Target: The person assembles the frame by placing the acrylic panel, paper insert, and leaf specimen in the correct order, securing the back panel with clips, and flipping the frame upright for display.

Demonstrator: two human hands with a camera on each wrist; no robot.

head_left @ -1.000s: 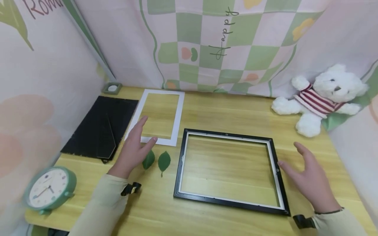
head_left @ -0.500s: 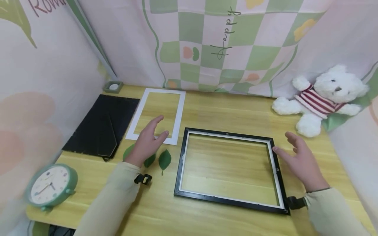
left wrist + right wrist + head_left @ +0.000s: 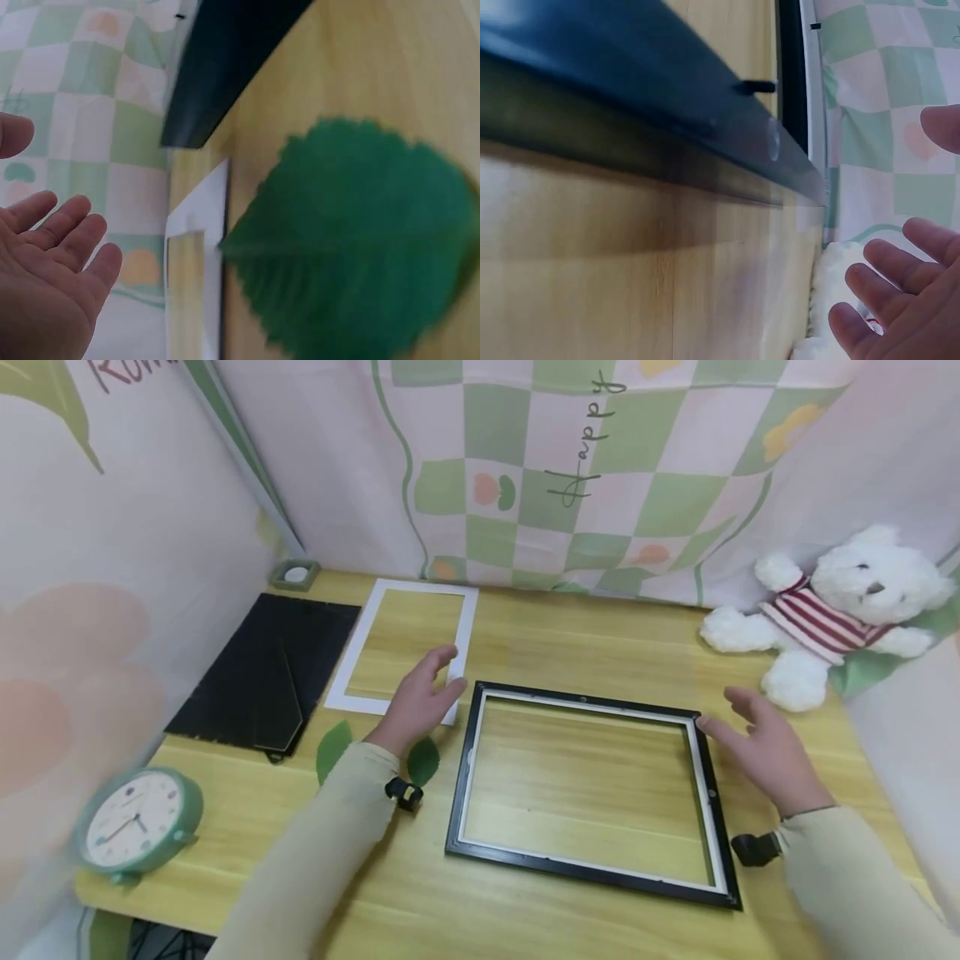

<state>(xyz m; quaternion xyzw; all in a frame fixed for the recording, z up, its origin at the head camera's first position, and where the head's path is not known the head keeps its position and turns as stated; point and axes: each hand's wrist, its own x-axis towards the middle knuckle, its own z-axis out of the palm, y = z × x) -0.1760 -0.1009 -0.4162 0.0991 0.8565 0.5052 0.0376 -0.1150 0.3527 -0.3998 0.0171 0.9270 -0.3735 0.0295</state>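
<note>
A black picture frame (image 3: 592,877) with a pale inner lip lies on the wooden table, nothing filling its opening. My left hand (image 3: 420,697) hovers by its upper left corner with fingers relaxed and holding nothing. My right hand (image 3: 772,756) is held off the frame's right side, thumb near the upper right corner, palm facing inward. In the left wrist view, a serrated green leaf (image 3: 360,240) looms close below the wrist. Another leaf (image 3: 333,750) shows left of the forearm. Behind the left hand lies a white mat board (image 3: 467,618) with a cut-out window.
A black backing board (image 3: 255,668) with an easel stand lies at the left. A green alarm clock (image 3: 138,818) is at the front left, and a small green box (image 3: 295,574) at the back left. A white teddy bear (image 3: 832,610) sits at the back right.
My left hand has moved right, from over the leaves and mat board toward the frame. My right hand has shifted slightly forward and left toward the frame's upper right corner. The frame stays put.
</note>
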